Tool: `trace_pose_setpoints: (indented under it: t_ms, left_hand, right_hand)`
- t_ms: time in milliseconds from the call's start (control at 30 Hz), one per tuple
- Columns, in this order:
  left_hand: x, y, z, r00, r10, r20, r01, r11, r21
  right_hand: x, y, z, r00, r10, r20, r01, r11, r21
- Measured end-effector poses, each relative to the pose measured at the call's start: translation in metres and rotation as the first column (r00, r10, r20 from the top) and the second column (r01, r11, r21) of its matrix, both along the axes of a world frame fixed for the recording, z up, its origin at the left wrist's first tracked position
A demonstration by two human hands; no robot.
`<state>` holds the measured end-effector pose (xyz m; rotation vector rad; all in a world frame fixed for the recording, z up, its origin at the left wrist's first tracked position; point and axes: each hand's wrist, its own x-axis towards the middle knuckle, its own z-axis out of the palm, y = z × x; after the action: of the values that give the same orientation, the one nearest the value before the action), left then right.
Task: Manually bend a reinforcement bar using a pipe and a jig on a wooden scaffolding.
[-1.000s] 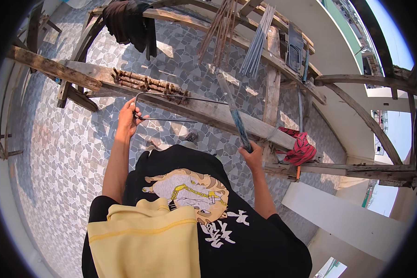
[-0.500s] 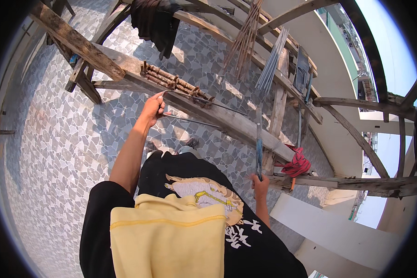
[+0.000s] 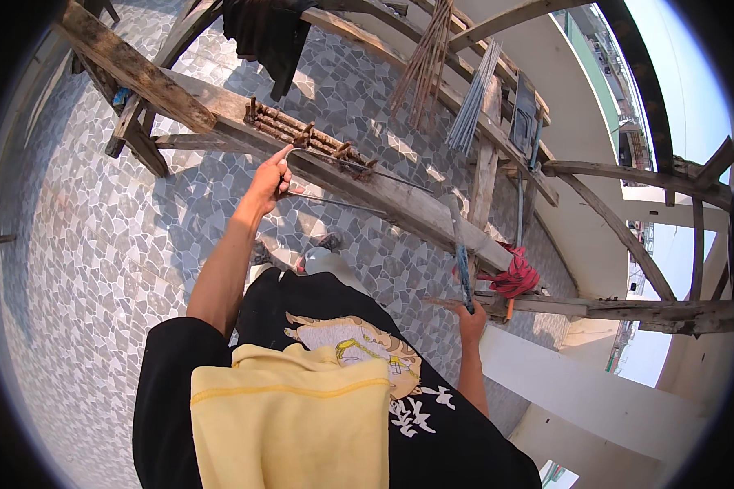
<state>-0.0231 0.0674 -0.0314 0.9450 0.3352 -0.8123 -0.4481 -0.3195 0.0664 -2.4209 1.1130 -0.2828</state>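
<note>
My left hand (image 3: 269, 183) is closed around the bent end of a thin metal rod (image 3: 359, 167). Two stretches of that rod run rightward from my fingers, one along the beam's top and one lower across its near side. To the right, my right hand (image 3: 471, 322) grips the lower end of a long metal bar with blue wrapping (image 3: 462, 265). The bar stands nearly upright in the picture, its upper end beside the wooden beam (image 3: 334, 181). Rusty steel pieces (image 3: 298, 134), fixed on the beam, lie just beyond my left hand.
A red cloth bundle (image 3: 516, 273) is tied at the beam's right end. Bundles of brown rods (image 3: 424, 61) and grey rods (image 3: 475, 98) lean over timbers beyond. Dark cloth (image 3: 265, 41) hangs at the far side. A thick timber (image 3: 134, 65) crosses the upper left; stone-patterned floor (image 3: 122, 269) lies below.
My right hand has moved slightly right and away from me, and the blue-wrapped bar now leans a little more. My left hand keeps its hold on the rod. The whole view has shifted slightly.
</note>
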Motion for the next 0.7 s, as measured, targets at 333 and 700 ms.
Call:
trace_pose_setpoints:
  t_ms: [333, 700]
  left_hand:
    - [0.002, -0.01, 0.004, 0.998, -0.035, 0.054, 0.024, 0.981, 0.191]
    - [-0.002, -0.024, 0.01, 1.0, -0.013, 0.026, 0.003, 0.93, 0.368]
  right_hand:
    - [0.01, -0.072, -0.01, 0.967, 0.03, -0.253, -0.112, 0.941, -0.319]
    - [0.037, -0.159, -0.005, 0.959, 0.19, -0.21, -0.231, 0.953, -0.196]
